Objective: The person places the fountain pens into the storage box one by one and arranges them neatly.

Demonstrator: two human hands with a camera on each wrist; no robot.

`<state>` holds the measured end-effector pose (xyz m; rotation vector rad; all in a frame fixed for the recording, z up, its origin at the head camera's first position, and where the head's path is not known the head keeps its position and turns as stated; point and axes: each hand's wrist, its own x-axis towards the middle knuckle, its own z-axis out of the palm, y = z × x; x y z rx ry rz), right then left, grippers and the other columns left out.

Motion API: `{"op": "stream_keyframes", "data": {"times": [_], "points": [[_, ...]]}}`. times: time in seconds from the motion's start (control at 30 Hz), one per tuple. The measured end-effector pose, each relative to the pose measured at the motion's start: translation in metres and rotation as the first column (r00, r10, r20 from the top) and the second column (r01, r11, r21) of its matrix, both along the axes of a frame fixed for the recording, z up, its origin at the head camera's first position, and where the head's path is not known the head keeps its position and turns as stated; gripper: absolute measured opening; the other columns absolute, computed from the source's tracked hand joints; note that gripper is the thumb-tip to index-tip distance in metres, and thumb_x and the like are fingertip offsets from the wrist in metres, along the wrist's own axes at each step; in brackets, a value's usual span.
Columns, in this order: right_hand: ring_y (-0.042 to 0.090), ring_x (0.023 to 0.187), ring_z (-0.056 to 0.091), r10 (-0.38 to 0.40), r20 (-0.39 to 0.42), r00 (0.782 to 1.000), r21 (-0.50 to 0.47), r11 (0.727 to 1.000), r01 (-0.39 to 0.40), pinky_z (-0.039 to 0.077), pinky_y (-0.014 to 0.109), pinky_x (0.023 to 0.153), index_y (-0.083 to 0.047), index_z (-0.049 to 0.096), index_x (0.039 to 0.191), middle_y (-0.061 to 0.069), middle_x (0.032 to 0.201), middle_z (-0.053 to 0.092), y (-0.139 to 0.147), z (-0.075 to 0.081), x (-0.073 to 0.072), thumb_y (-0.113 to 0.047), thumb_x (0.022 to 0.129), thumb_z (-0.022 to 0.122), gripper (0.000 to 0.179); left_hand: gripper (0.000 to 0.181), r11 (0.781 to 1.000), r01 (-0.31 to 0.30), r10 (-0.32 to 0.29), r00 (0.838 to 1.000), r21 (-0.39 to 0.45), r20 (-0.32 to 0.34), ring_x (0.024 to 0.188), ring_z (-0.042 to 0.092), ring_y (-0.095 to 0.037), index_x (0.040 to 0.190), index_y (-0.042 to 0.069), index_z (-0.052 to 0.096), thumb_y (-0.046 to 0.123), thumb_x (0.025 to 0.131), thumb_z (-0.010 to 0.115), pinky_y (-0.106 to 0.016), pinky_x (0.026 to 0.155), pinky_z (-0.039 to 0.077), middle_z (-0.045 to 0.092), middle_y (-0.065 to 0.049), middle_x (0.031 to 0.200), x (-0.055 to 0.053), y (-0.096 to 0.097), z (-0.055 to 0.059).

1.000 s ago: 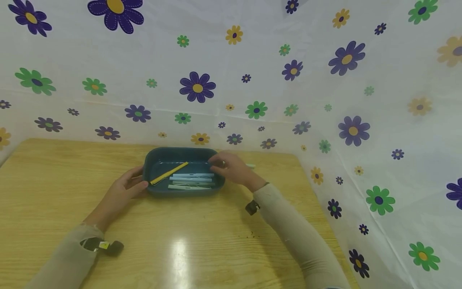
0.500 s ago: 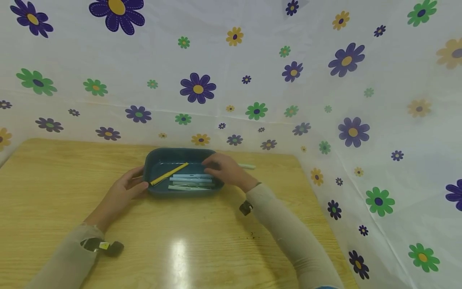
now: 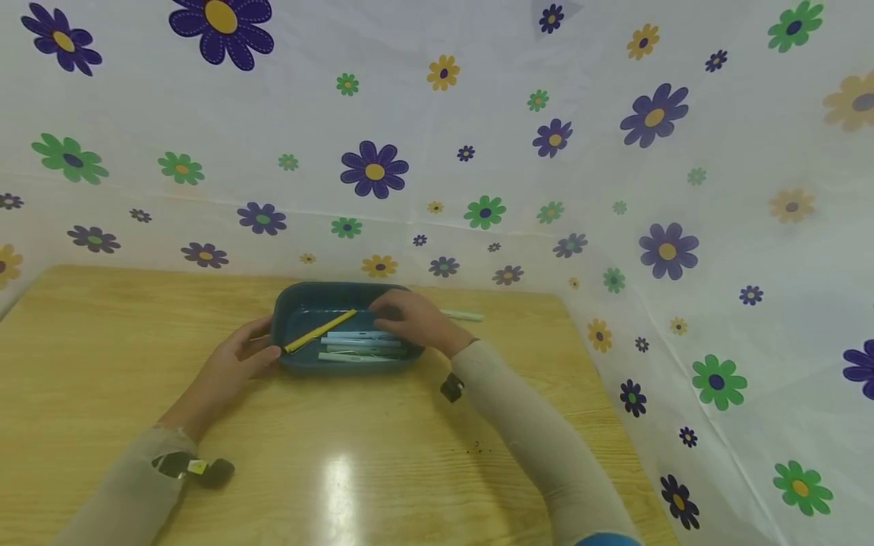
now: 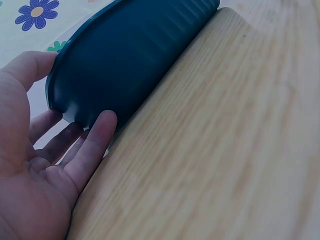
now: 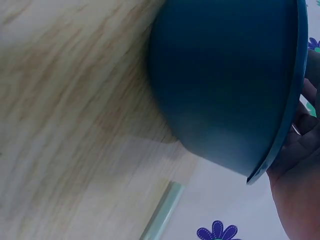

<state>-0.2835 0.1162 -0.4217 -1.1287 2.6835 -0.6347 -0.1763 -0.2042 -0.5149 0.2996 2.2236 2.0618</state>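
A dark teal plastic box [image 3: 341,368] sits near the table's back edge. My left hand [image 3: 235,364] holds its left end, fingertips against the end wall and at the rim in the left wrist view. My right hand [image 3: 413,322] reaches over the right end, fingers bent inside the box above the pens; I cannot tell whether they hold anything. A yellow pen [image 3: 321,331] lies slanted in the box. Beside it, several light blue and pale green pens [image 3: 358,356] lie in a row, right ends partly hidden by my right hand.
Another pale green pen [image 3: 464,315] lies on the wooden table [image 3: 287,455] right of the box, behind my right hand. A flowered sheet [image 3: 437,152] hangs behind the table and along its right side. Small dark specks [image 3: 478,449] dot the tabletop.
My right hand has slid leftward, farther into the box, uncovering more of the pale green pen on the table. My left hand, the box and its pens have stayed put.
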Motion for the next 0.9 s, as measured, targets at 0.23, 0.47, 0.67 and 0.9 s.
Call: {"op": "stream_keyframes", "data": {"times": [0.23, 0.47, 0.67, 0.9], "points": [[0.009, 0.111, 0.055, 0.048, -0.048, 0.998, 0.036, 0.998, -0.047, 0.043, 0.022, 0.098, -0.012, 0.063, 0.119, -0.004, 0.116, 0.063, -0.017, 0.001, -0.006, -0.025, 0.092, 0.064, 0.030, 0.063, 1.000, -0.021, 0.021, 0.999, 0.009, 0.026, 0.130, 0.043, -0.031, 0.147, 0.019, 0.033, 0.031, 0.092, 0.062, -0.029, 0.087, 0.055, 0.036, -0.010, 0.149, 0.001, -0.001, -0.002], [0.008, 0.110, 0.055, 0.089, -0.054, 0.995, 0.081, 0.993, -0.084, 0.044, 0.020, 0.097, -0.013, 0.063, 0.119, -0.004, 0.116, 0.063, -0.031, 0.001, -0.010, -0.027, 0.092, 0.064, 0.031, 0.064, 1.000, -0.025, 0.024, 0.999, 0.007, 0.036, 0.131, 0.042, -0.029, 0.147, 0.021, 0.032, 0.033, 0.091, 0.063, -0.029, 0.088, 0.054, 0.036, -0.009, 0.149, 0.003, -0.001, 0.001], [0.010, 0.110, 0.055, 0.096, -0.062, 0.993, 0.125, 0.988, -0.088, 0.044, 0.021, 0.097, -0.013, 0.062, 0.120, -0.003, 0.116, 0.062, -0.042, -0.004, -0.012, -0.026, 0.091, 0.065, 0.031, 0.065, 1.000, -0.019, 0.019, 0.999, 0.010, 0.043, 0.131, 0.042, -0.029, 0.147, 0.022, 0.032, 0.034, 0.091, 0.063, -0.030, 0.088, 0.055, 0.035, -0.008, 0.150, 0.002, -0.002, 0.001], [0.010, 0.112, 0.054, 0.046, -0.037, 0.998, 0.163, 0.986, -0.039, 0.044, 0.022, 0.099, -0.014, 0.061, 0.122, -0.003, 0.119, 0.061, -0.047, -0.014, -0.014, -0.025, 0.090, 0.066, 0.034, 0.066, 1.000, -0.022, 0.021, 0.998, 0.019, 0.058, 0.132, 0.042, -0.029, 0.146, 0.021, 0.033, 0.036, 0.090, 0.064, -0.029, 0.088, 0.054, 0.037, -0.009, 0.149, 0.003, -0.001, 0.002]]}}
